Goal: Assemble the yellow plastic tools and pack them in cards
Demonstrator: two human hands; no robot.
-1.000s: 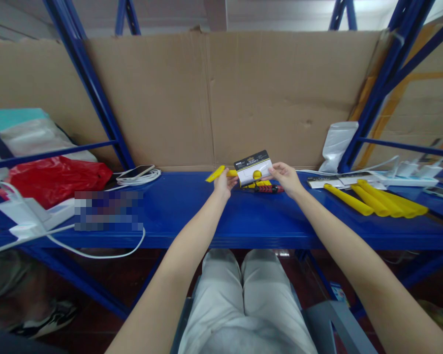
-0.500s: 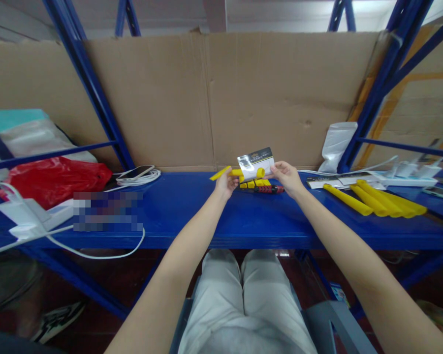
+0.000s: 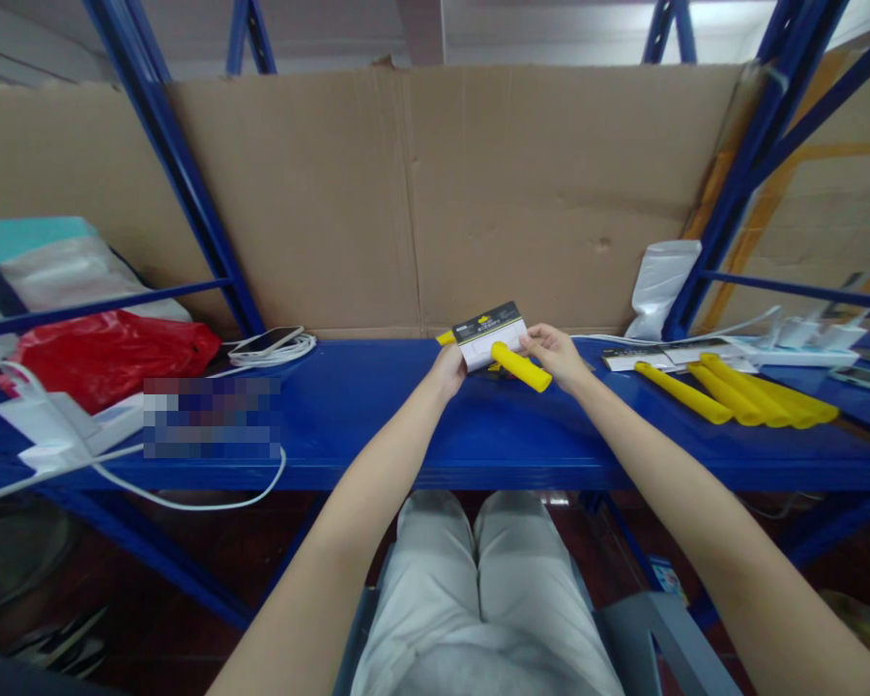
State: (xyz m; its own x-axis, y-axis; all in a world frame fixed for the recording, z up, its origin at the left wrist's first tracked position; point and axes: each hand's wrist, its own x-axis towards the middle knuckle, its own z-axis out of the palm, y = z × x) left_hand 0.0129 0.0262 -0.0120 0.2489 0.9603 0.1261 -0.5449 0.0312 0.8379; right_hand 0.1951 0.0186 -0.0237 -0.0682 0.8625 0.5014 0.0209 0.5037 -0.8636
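My left hand (image 3: 449,369) is closed on the left edge of a black-and-white printed card (image 3: 488,338), held just over the table. My right hand (image 3: 553,350) pinches the card's right edge between thumb and fingers. A yellow tube (image 3: 523,368) sticks out through the card's lower white part, slanting down to the right toward me. Behind the card's upper left corner a yellow end (image 3: 446,338) shows; whether it belongs to the same tube I cannot tell. Things lying on the table under the card are mostly hidden.
Several yellow tubes (image 3: 739,394) lie on the blue table (image 3: 362,406) at right, beside flat cards (image 3: 667,356). A white power strip (image 3: 790,354) is behind them. At left are a phone (image 3: 265,340), coiled white cable and a red bag (image 3: 116,353). Cardboard (image 3: 304,203) stands behind.
The card has tilted and shifted slightly left and down. Its yellow tube now points toward me at the lower right. The red-and-black handle on the table is now hidden.
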